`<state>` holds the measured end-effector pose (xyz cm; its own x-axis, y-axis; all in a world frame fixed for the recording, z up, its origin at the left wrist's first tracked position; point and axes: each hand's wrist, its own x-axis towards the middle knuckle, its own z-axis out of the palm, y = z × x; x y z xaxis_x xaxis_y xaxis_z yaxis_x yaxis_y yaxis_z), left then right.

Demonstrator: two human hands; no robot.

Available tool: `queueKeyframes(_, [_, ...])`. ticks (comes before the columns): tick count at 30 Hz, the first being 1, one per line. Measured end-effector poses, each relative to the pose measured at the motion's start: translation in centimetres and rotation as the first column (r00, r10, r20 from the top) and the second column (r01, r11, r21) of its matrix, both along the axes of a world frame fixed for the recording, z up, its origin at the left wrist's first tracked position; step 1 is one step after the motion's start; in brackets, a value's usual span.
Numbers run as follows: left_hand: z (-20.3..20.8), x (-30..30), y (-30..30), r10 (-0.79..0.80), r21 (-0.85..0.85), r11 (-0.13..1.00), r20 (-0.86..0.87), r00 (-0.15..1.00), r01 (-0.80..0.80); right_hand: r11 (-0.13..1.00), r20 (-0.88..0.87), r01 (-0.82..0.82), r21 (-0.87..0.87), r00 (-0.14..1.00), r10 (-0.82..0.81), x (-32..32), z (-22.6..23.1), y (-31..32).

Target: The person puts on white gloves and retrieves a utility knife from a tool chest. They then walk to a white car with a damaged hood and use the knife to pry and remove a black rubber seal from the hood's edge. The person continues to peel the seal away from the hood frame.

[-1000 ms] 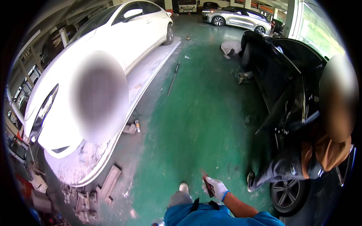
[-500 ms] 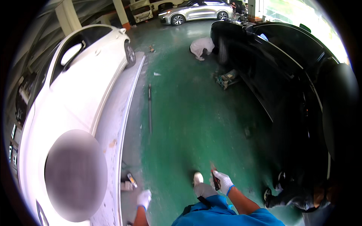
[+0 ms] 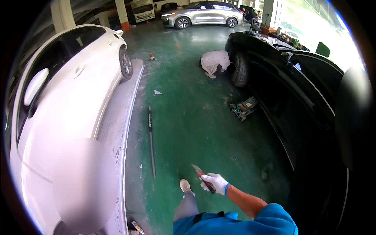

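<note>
Holding red/blk knife (image 3: 200, 172) w/ gloved R grip (image 3: 214, 181).

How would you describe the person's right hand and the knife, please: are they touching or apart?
Touching. The head view shows the white-gloved right hand closed around the knife at its handle, with no gap between them.

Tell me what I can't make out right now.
All in the head view:
Left hand: outside the picture.
Red-and-black bladed tool: grip partly covered by the right hand.
Crouching person: hands too small and dark.
White car: side partly behind a blurred patch.
Black car: near end lost at the dark rim.
</note>
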<state>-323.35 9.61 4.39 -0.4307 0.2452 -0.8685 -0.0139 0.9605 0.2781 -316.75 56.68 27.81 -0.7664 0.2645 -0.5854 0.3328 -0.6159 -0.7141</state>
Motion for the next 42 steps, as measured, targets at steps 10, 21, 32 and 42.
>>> queueKeyframes(10, [3.4, -50.2, 23.0, 0.198, 0.367, 0.925, -0.234, 0.952, -0.102, 0.805, 0.172, 0.574, -0.150, 0.817, -0.550, -11.4, -7.9, 19.1])
queueKeyframes(21, [3.2, -80.8, 49.3, 0.241, 0.589, 0.678, 0.387, 0.890, -0.440, 0.780, 0.375, 0.626, 0.000, 0.723, -0.580, -35.3, -19.1, 42.3])
queueKeyframes(32, [2.4, -86.1, 72.6, -0.196, 0.061, 0.978, -0.066, 0.978, 0.200, 0.923, 0.164, 0.380, 0.060, 0.909, -0.384, -67.1, -9.2, 71.2])
queueKeyframes(42, [0.6, -121.0, 83.1, -0.864, -0.258, 0.401, -0.426, 0.269, 0.879, 0.825, 0.345, 0.565, 0.019, 0.771, -0.535, -82.5, -16.8, 80.5])
